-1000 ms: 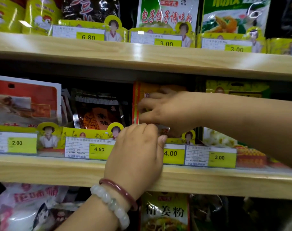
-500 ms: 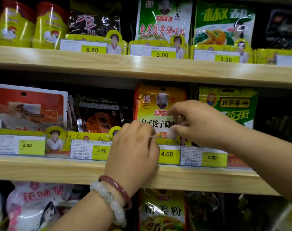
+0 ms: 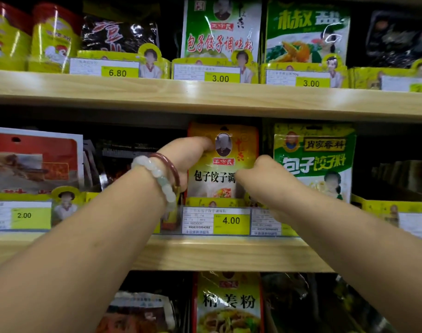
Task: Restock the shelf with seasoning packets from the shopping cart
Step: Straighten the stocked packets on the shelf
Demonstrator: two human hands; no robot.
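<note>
Head view: both hands are on 1 packet. The left hand (image 3: 185, 157), the one with the pale bead bracelet and dark red bangle at the wrist, has its fingers curled round the left edge and over the upper face of the glossy orange-and-yellow seasoning packet (image 3: 223, 164). The right hand (image 3: 260, 174) presses in on the packet's right edge, at 3 o'clock of it; its fingertips are hidden behind the knuckles, so whether it pinches or only pushes I cannot tell. The packet stands upright on the middle light-wood shelf (image 3: 217, 251), tucked behind the yellow price strip, directly above the yellow 4.00 price label (image 3: 231, 221).

To my eye this is the seating step: the packet is already in its slot and is being squared up. The next move would seem to call for letting go gently so it stays upright, then going back to the cart, which is out of sight, for another.

At 3 o'clock of the packet stands a green-and-white dumpling-spice pouch (image 3: 315, 159); at 9 o'clock, dark packets and a red-and-white pouch (image 3: 34, 159). The upper shelf at 12 o'clock carries yellow tins and green pouches with 6.80 and 3.00 labels. At 6 o'clock, a yellow ginger-powder packet (image 3: 229, 304) shows on the tier below.
</note>
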